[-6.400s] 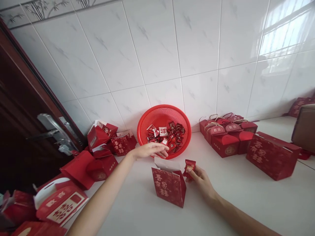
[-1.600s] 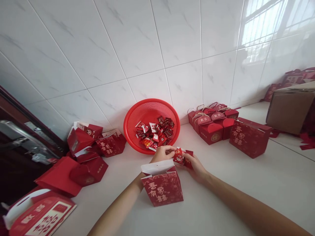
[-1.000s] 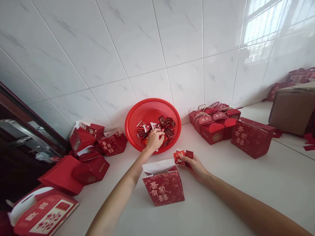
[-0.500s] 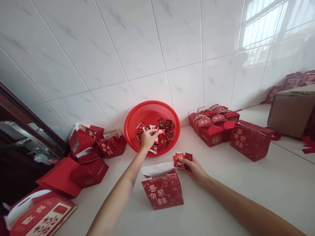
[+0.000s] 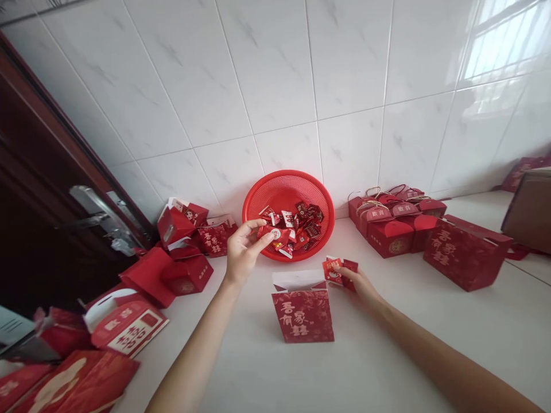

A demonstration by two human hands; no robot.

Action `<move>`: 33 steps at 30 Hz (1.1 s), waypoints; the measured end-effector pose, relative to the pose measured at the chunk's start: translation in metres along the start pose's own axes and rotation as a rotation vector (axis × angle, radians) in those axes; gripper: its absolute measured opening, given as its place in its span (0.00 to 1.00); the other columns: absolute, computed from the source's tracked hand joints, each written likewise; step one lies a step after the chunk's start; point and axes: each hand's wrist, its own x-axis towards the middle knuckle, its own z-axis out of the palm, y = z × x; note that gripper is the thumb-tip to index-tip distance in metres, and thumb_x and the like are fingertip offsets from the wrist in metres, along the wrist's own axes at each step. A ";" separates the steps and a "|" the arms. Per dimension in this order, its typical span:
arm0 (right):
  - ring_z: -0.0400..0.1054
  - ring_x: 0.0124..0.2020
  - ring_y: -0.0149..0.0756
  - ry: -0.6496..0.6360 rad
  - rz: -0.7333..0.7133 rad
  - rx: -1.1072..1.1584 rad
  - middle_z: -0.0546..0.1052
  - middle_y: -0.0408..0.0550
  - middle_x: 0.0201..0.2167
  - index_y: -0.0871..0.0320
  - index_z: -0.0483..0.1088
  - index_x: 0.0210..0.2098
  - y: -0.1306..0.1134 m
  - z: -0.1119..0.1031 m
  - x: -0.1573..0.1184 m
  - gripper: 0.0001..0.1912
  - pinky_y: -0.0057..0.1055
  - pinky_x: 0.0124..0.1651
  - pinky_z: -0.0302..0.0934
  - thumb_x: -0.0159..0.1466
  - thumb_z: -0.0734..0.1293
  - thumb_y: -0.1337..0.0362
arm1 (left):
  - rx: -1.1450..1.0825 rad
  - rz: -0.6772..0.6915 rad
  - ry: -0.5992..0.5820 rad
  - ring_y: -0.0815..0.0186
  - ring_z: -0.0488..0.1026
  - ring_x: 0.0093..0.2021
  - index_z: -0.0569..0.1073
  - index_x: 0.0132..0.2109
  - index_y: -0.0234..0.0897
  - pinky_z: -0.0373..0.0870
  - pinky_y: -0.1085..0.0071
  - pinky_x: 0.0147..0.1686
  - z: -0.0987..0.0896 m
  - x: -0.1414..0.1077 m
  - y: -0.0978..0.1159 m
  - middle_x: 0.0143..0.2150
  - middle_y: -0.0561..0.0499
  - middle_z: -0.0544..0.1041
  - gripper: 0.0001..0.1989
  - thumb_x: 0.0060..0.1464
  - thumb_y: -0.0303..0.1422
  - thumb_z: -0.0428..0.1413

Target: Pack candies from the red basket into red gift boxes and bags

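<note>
My left hand pinches a red wrapped candy with a pale round mark, held up in front of the red plastic basket. Inside that basket lies a heap of wrapped candies in red, white and dark wrappers. My right hand is closed on several red candy packets, just right of an upright red gift box. That box has its top open, with a white inner flap standing at the back and gold characters on the front.
Red gift boxes with cord handles stand by the wall at right, beside another red box. Several open red boxes crowd the left, near a dark door with a metal handle. A brown carton sits far right.
My left hand has lifted the candy out of the basket and drawn back left. My right hand still grips its packets beside the box. The view has turned left.
</note>
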 end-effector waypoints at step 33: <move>0.66 0.28 0.32 -0.693 -0.316 -1.063 0.75 0.44 0.27 0.60 0.76 0.39 -0.134 0.090 -0.061 0.17 0.27 0.28 0.64 0.58 0.74 0.53 | 0.123 0.116 -0.555 0.64 0.74 0.35 0.82 0.39 0.42 0.73 0.66 0.37 0.003 -0.083 0.068 0.36 0.47 0.77 0.13 0.62 0.43 0.57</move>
